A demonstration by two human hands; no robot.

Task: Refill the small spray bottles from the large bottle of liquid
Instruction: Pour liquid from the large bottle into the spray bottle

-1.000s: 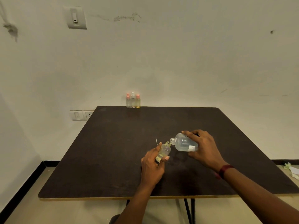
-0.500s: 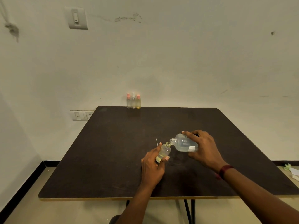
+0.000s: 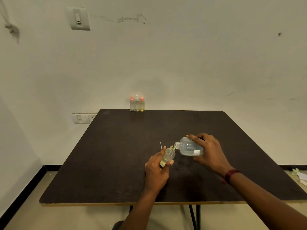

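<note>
Small spray bottle (image 3: 168,156), uncapped, sits tilted in the person's left hand (image 3: 156,173) above the middle of the dark table (image 3: 116,155). The fingers and thumb are wrapped round its lower body, where a little yellowish liquid has pooled. The right hand (image 3: 211,153) grips the large bottle (image 3: 188,148) round its base end, fingers curled over the top. The bottle lies almost on its side, its open neck touching the small bottle's mouth.

In the head view, next to nothing differs from half a second and a second ago. Both hands keep the same grip, the two necks stay together, and the liquid level shows no change that can be made out.

By count there are four small bottles. One is in hand and three capped spray bottles (image 3: 136,105) stand touching in a row at the far edge, two with pink tops and one with a clear top. There is one large bottle. One thin white stick (image 3: 160,145) lies on the table just beyond the left fingertips. One dark red wristband (image 3: 230,175) circles the right wrist. The wall carries one wall switch (image 3: 79,18) and one socket plate (image 3: 83,118).
</note>
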